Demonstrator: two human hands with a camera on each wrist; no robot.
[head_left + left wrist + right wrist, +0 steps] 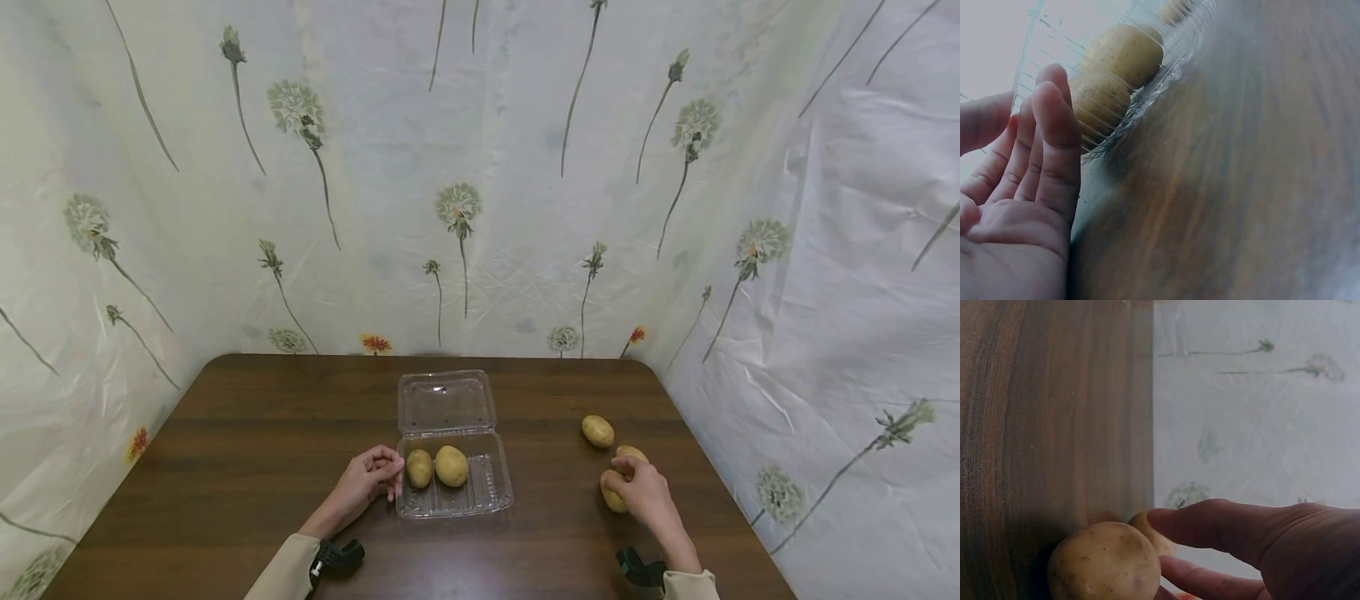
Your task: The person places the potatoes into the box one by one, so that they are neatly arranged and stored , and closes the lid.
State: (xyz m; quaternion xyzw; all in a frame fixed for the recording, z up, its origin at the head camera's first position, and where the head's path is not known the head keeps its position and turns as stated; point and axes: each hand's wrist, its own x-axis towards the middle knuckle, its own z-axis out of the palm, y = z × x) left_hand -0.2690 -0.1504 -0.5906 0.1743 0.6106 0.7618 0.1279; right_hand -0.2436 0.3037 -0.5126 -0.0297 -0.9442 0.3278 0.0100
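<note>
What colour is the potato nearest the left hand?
The potato is brownish yellow, best seen in the head view.

Soft, even light fills the head view, laying a pale sheen across the bench (540, 537) before the tray (483, 483). The left wrist view blurs right of the tray and washes out white at its left.

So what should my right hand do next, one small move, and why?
I'd probably settle the right hand's grip on the nearest loose potato: the hand overlaps it in the head view, another potato sits just beyond it, and the clear container stands open with bare space right of its two potatoes.
</note>
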